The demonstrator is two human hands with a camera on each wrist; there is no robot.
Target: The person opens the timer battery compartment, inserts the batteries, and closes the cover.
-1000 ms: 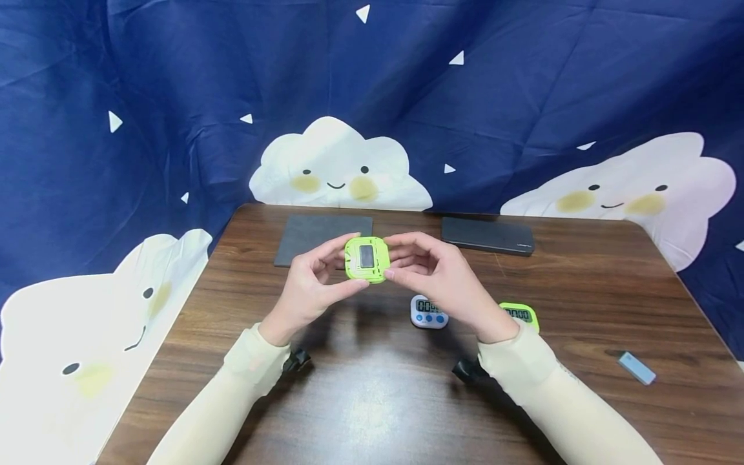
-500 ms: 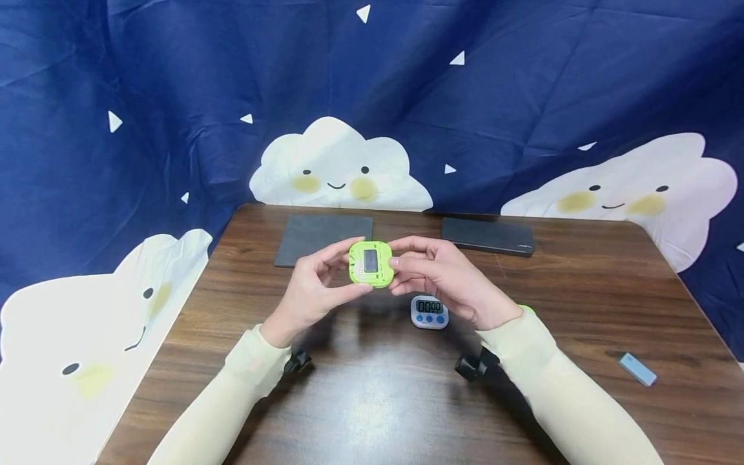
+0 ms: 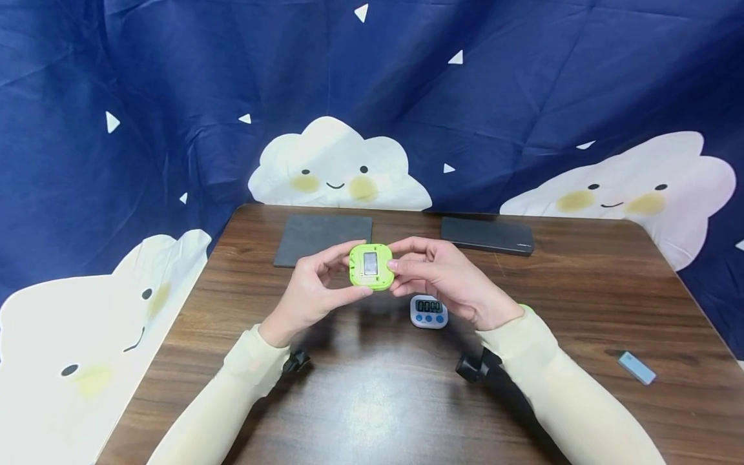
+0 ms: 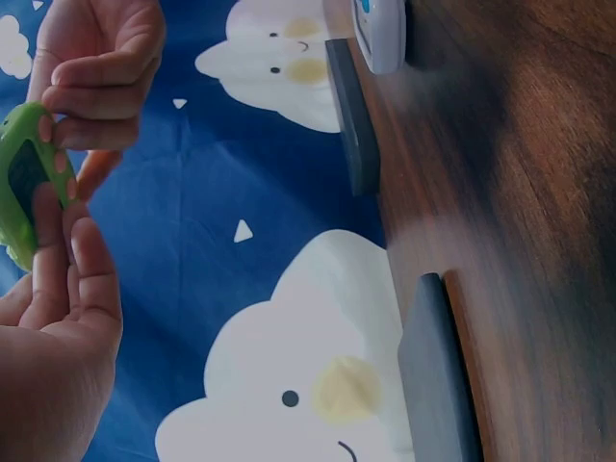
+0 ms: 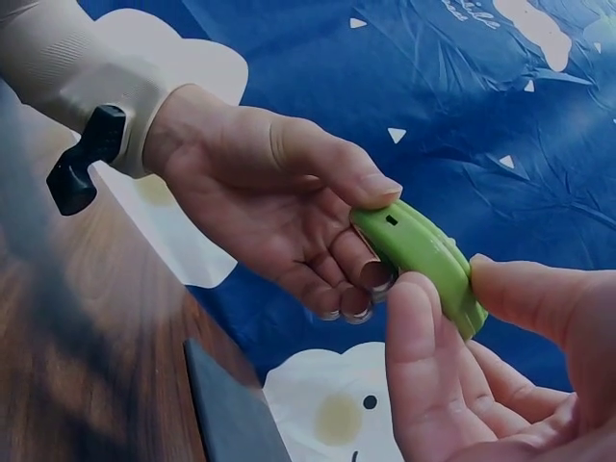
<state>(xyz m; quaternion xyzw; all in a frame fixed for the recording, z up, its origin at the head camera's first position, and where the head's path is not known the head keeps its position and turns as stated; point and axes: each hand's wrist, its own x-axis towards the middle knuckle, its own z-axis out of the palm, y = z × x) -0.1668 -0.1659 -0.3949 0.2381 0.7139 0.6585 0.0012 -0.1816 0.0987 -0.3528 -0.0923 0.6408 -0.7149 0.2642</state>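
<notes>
1. Up above the surface, the green timer sits between both hands, back side facing the person.
2. Left hand pinches its left edge and right hand pinches the right, equally close.
3. Just below sits a white timer; two dark slabs lie farther back, nothing blocking.

The left hand and right hand pinch a green timer edge-on between fingertips, above the table and a dark slab.
</notes>
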